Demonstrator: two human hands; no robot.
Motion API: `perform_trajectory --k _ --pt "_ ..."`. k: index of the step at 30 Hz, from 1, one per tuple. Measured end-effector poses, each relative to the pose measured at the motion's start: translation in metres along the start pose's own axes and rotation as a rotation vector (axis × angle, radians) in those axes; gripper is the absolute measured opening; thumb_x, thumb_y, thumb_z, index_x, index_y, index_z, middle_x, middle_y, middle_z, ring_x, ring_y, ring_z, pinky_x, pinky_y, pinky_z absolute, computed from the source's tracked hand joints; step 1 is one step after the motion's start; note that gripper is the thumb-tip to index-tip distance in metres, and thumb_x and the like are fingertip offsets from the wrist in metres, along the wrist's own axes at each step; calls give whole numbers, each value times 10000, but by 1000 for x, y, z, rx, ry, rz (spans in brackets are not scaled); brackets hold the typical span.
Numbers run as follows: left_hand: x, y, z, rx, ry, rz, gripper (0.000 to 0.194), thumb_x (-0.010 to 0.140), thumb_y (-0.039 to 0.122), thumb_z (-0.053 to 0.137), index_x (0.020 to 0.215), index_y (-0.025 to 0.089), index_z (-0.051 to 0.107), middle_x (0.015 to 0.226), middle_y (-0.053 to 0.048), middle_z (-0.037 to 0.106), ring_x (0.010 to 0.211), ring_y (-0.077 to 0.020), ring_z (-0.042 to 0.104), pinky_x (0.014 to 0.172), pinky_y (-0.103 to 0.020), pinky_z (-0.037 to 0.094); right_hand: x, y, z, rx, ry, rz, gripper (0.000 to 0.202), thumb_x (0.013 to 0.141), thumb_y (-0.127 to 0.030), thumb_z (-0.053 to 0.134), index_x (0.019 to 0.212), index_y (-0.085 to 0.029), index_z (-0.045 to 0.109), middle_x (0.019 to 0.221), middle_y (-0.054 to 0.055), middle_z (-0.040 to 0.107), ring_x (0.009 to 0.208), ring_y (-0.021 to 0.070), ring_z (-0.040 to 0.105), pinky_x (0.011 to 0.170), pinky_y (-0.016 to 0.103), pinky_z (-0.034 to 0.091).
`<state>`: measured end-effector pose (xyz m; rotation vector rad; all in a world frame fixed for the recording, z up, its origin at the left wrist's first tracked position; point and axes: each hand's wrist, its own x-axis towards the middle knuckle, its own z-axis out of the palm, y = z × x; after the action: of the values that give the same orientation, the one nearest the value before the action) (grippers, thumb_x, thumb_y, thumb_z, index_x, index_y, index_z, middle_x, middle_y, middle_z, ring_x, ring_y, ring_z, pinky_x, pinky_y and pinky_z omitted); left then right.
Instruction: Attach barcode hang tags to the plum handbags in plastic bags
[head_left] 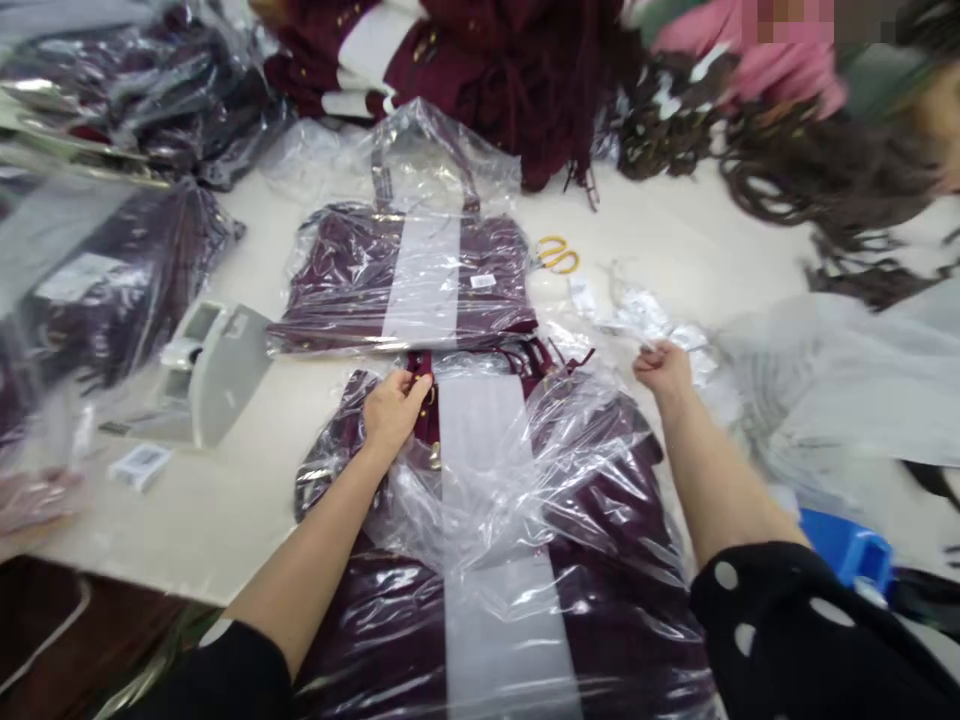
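Note:
In front of me lies a dark maroon handbag (622,540) in clear plastic wrap (495,500), with a white paper band (484,430) down its middle. My left hand (394,405) is closed at the bag's upper left, thumb and fingers pinched on a maroon strap (424,365). Beyond the bag's upper right corner, my right hand (664,370) is closed with its fingertips together; whatever it may hold is too small to make out. It is beside some shiny small packets (637,305). A second wrapped maroon handbag (345,260) lies flat just above.
Yellow-handled scissors (556,255) lie right of the upper bag. A grey tape dispenser (225,370) and a small white box (140,465) sit left. Wrapped bags (97,270) and maroon bags (480,80) are piled around. White sheets (847,370) and a blue object (844,550) are right. Another person's hand (37,500) shows left.

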<state>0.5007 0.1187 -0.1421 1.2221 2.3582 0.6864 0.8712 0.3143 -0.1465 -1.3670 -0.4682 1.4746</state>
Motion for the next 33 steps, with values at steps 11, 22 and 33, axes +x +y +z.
perform_trajectory --k 11,22,33 --pt "-8 9 -23 31 167 268 386 748 465 465 929 155 607 933 -107 612 928 -261 552 825 -370 421 -151 -19 10 -40 -533 -95 505 487 -125 568 989 -168 604 789 -5 635 586 117 549 491 187 416" --pt "-97 127 -34 -555 -350 445 658 617 231 673 1238 220 455 799 19 571 542 -81 463 564 -231 403 -238 8 22 2 -790 139 550 493 -122 622 1040 -175 590 840 24 648 633 144 577 552 209 426" --pt "-91 124 -24 -912 -533 90 139 601 245 650 636 141 563 575 -12 636 421 -66 463 430 -198 284 -238 14 2 141 -690 144 542 485 -145 561 1025 -135 609 787 34 636 549 126 513 467 203 380"
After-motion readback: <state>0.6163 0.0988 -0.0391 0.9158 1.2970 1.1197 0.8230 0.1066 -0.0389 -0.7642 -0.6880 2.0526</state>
